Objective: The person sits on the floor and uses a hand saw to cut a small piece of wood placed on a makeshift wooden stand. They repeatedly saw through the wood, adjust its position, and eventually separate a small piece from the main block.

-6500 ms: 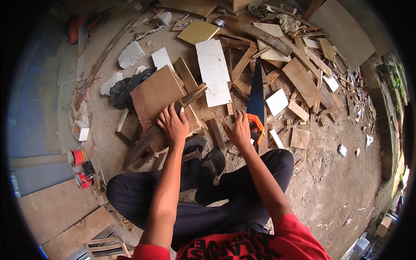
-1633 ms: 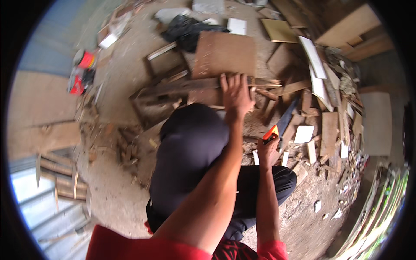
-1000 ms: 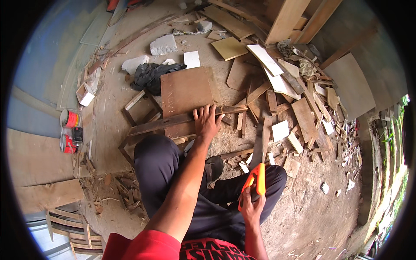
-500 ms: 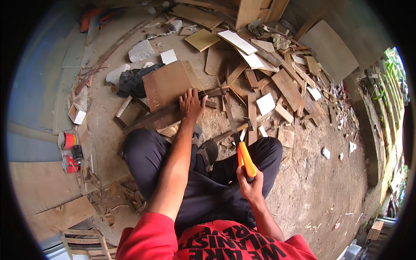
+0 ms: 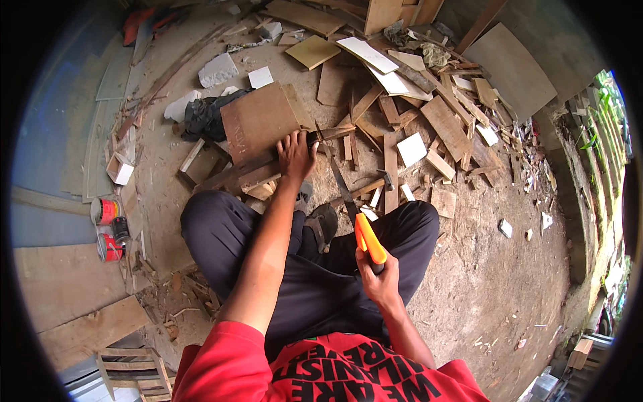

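Note:
My right hand (image 5: 380, 276) is wrapped round the orange and black handle of a hand saw (image 5: 341, 179). Its dark blade slants away to the far left, and the far end lies against a long wooden strip (image 5: 340, 132) just right of my left hand. My left hand (image 5: 295, 155) grips that strip from above, fingers over its far side. The strip rests close to a brown board (image 5: 258, 124); whether they touch I cannot tell. My crossed legs and sandalled foot (image 5: 323, 224) are on the near side of the wood.
Wood offcuts (image 5: 445, 127) are heaped at the far right, with white panels (image 5: 368, 55) among them. A hammer (image 5: 388, 180) lies beyond my right knee. Concrete chunks (image 5: 218, 70) and a black plastic bag (image 5: 204, 120) sit at the far left. Red cans (image 5: 108, 248) stand by the left wall.
The saw has swung left, its blade shifting along the strip toward my left hand. My right hand has moved slightly left with it. My left hand stays on the strip.

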Demonstrator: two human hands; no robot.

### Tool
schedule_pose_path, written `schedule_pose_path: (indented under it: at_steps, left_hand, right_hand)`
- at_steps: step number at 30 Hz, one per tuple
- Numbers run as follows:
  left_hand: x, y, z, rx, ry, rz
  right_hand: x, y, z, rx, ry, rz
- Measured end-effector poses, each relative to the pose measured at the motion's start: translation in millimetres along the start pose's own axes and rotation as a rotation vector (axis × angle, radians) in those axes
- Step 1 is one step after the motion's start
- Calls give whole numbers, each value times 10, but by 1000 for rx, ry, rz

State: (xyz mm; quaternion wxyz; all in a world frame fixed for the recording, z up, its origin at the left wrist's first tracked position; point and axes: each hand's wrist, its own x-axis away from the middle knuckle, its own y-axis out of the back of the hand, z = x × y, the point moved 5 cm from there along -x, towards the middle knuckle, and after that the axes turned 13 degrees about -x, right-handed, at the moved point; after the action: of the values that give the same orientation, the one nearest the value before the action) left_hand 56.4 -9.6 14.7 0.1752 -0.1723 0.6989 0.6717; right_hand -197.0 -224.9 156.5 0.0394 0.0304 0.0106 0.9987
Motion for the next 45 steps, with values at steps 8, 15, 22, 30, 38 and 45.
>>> schedule_pose_path:
  at_steps: [8, 15, 22, 30, 38, 45]
  left_hand:
    - [-393, -191, 276, 165, 152, 80]
    - [-473, -138, 145, 78, 356, 225]
    - [-406, -118, 143, 15, 199, 90]
    - [-465, -133, -15, -19, 169, 200]
    - [-534, -314, 65, -78, 214, 299]
    - [-539, -258, 74, -50, 256, 145]
  right_hand:
    - [-52, 38, 47, 16, -54, 52]
    - [-13, 109, 118, 84, -50, 58]
    - [-157, 3, 355, 189, -82, 74]
    - [-2253, -763, -488, 107, -196, 32]
    - [-2128, -730, -549, 33, -156, 64]
    - [-484, 122, -111, 91, -229, 114]
